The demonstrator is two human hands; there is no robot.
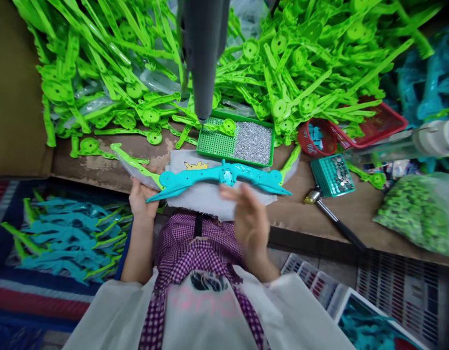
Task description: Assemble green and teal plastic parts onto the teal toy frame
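A turquoise plastic toy bow [198, 178] with lime-green curved limbs lies across a pale cloth [217, 204] in front of me. At its left end, my left hand [141, 198] is closed around the part where the green limb [146, 172] meets the turquoise body. My right hand [250, 221] is just below the round centre of the bow, blurred by motion. Its fingers look stretched out and apart, and I see nothing in them. A green perforated tray [214, 144] behind the bow holds many small silvery metal pieces [252, 142].
Lime-green parts [283, 63] are heaped at the back, under a dark vertical tool [204, 58]. On the right are a hammer [332, 216], a teal basket [321, 177], red baskets [304, 138] and a bag of green pieces [417, 214]. Turquoise-and-green bows [71, 238] fill a container lower left.
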